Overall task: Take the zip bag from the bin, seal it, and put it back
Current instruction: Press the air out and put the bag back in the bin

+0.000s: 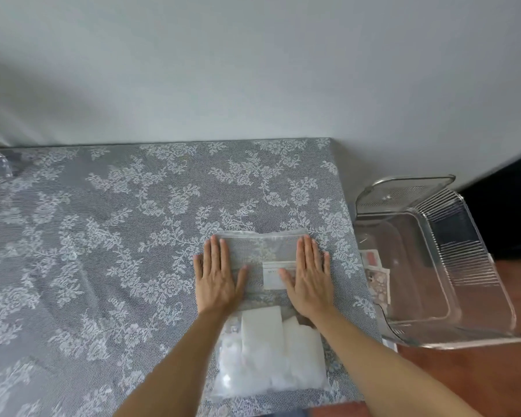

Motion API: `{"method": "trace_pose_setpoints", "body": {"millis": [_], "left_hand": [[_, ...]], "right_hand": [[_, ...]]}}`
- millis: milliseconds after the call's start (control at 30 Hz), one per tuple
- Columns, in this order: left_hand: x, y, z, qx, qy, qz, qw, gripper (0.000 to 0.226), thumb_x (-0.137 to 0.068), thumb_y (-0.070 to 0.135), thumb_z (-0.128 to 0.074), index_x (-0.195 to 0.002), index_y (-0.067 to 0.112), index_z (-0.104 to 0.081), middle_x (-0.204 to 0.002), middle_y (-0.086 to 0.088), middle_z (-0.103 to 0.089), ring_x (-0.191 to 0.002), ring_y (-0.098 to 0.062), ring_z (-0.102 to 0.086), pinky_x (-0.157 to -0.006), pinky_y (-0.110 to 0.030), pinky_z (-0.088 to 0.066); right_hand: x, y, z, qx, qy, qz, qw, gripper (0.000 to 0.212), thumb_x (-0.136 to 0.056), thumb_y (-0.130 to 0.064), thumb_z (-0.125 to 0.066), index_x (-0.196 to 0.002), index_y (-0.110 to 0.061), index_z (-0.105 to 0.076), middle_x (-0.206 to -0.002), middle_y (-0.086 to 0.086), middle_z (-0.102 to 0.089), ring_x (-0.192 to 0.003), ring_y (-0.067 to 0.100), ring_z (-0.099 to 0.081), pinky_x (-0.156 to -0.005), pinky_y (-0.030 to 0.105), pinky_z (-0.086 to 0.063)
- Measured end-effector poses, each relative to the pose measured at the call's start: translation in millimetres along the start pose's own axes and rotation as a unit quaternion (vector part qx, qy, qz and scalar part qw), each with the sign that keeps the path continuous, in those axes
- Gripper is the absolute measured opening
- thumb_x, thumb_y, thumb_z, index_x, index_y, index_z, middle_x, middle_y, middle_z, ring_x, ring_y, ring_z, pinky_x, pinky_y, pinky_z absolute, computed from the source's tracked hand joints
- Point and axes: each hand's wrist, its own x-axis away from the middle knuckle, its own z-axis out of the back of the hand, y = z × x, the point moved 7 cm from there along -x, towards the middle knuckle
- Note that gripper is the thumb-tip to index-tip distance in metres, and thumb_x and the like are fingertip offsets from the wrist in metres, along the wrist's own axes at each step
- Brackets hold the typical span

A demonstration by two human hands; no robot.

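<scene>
Far left: the table [88, 236] under a grey lace-pattern cloth carries nothing of the task; a blurred grey object at the left edge of view cannot be identified.

Centre: the zip bag [263, 251] lies flat on the cloth, zip edge pointing away from the person, white padded contents bunched in the near half. The person's left hand [218, 276] rests palm down on the bag's left upper part, fingers spread and extended, gripping nothing. The right hand [309, 276] mirrors it on the right upper part, likewise flat and spread, partly over the white label [272, 275]. Both palms press the clear, empty section just below the zip strip.

Right: the clear plastic bin [433, 266] stands just beside the table's edge, apart from the bag. Some printed cards or papers show at its near-left side; whether they sit inside or behind the wall is unclear.

Status, by judgement: removal from the bin is done. Sealing appears in preparation, likely flattening air out; whether the zip is closed cannot be read from here. Return to the bin is not yet done.
</scene>
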Motion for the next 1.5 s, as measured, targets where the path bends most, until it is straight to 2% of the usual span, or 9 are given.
{"method": "trace_pose_setpoints", "body": {"millis": [200, 267, 333, 533, 767, 933, 1067, 1333, 1500], "left_hand": [[9.9, -37.0, 22.9, 0.035, -0.04, 0.03, 0.998, 0.066, -0.096, 0.053, -0.011, -0.149, 0.019, 0.011, -0.159, -0.004, 0.015, -0.147, -0.024, 0.012, -0.114, -0.053, 0.012], [33.6, -50.5, 37.9, 0.075, 0.01, 0.063, 0.995, 0.054, -0.097, 0.044, -0.028, -0.145, 0.018, -0.027, -0.153, -0.008, -0.03, -0.14, -0.028, -0.031, -0.117, -0.054, -0.01], [61.8, -54.9, 39.2, 0.082, 0.014, 0.08, 0.993, 0.033, -0.094, 0.044, -0.036, -0.111, 0.022, -0.054, -0.101, 0.003, -0.062, -0.094, -0.019, -0.059, -0.102, -0.045, -0.039], [97.6, -28.3, 17.5, 0.176, -0.107, 0.05, 0.977, 0.024, -0.099, 0.033, -0.038, -0.093, 0.017, -0.055, -0.074, 0.008, -0.055, -0.062, -0.009, -0.054, -0.069, -0.028, -0.057], [84.3, 12.3, 38.5, 0.33, -0.017, 0.011, 0.944, 0.02, -0.1, 0.02, -0.042, -0.081, 0.014, -0.042, -0.055, 0.004, -0.052, -0.039, -0.009, -0.042, -0.039, -0.027, -0.04], [65.5, 104.3, 67.1, 0.377, 0.018, -0.076, 0.923, 0.015, -0.097, 0.018, -0.049, -0.085, 0.011, -0.043, -0.053, -0.003, -0.056, -0.038, -0.015, -0.043, -0.036, -0.03, -0.034], [50.5, 207.2, 69.7, 0.415, 0.0, -0.115, 0.903, 0.014, -0.098, 0.02, -0.048, -0.087, 0.015, -0.041, -0.058, -0.002, -0.056, -0.04, -0.012, -0.044, -0.035, -0.023, -0.037], [34.3, 324.5, -7.1, 0.391, -0.105, -0.014, 0.914, 0.016, -0.099, 0.023, -0.046, -0.091, 0.01, -0.043, -0.077, -0.01, -0.061, -0.061, -0.021, -0.053, -0.05, -0.031, -0.045], [34.5, 330.7, -35.5, 0.369, -0.137, 0.035, 0.918, 0.027, -0.095, 0.017, -0.049, -0.114, 0.0, -0.042, -0.1, -0.024, -0.066, -0.086, -0.038, -0.063, -0.068, -0.037, -0.047]], "right_hand": [[15.0, 17.7, 16.1, -0.009, -0.029, -0.065, 0.997, 0.067, -0.096, -0.051, -0.008, -0.15, -0.014, 0.003, -0.159, 0.007, 0.009, -0.147, 0.026, 0.005, -0.116, 0.056, 0.004], [39.8, 26.2, 34.6, -0.034, 0.035, -0.105, 0.993, 0.059, -0.095, -0.047, -0.019, -0.14, -0.011, -0.037, -0.148, 0.014, -0.04, -0.135, 0.032, -0.037, -0.111, 0.052, -0.033], [71.1, 32.6, 38.3, -0.077, 0.091, -0.136, 0.983, 0.038, -0.094, -0.045, -0.039, -0.104, -0.013, -0.058, -0.105, 0.009, -0.064, -0.099, 0.029, -0.057, -0.082, 0.039, -0.046], [108.7, 18.9, 6.8, -0.266, -0.059, -0.192, 0.943, 0.026, -0.095, -0.038, -0.048, -0.077, -0.019, -0.048, -0.092, 0.007, -0.06, -0.08, 0.02, -0.057, -0.076, 0.034, -0.05], [112.1, 48.6, 53.0, -0.371, 0.016, -0.175, 0.912, 0.033, -0.096, -0.027, -0.05, -0.068, -0.018, -0.036, -0.063, -0.005, -0.042, -0.054, 0.01, -0.037, -0.051, 0.025, -0.028], [105.3, 121.5, 113.4, -0.379, 0.111, -0.159, 0.905, 0.025, -0.096, -0.022, -0.052, -0.08, -0.004, -0.048, -0.072, 0.009, -0.057, -0.068, 0.027, -0.056, -0.058, 0.032, -0.04], [95.3, 217.1, 152.6, -0.334, 0.167, -0.186, 0.909, 0.027, -0.095, -0.026, -0.053, -0.074, -0.018, -0.039, -0.061, -0.008, -0.046, -0.065, 0.022, -0.049, -0.059, 0.037, -0.034], [66.5, 349.6, 120.5, -0.299, 0.129, -0.23, 0.917, 0.03, -0.094, -0.02, -0.055, -0.071, -0.011, -0.037, -0.059, -0.001, -0.042, -0.065, 0.027, -0.049, -0.064, 0.04, -0.037], [52.3, 371.7, 67.6, -0.302, 0.031, -0.313, 0.9, 0.045, -0.094, -0.031, -0.055, -0.123, 0.001, -0.043, -0.119, 0.028, -0.059, -0.11, 0.042, -0.057, -0.088, 0.043, -0.044]]}}
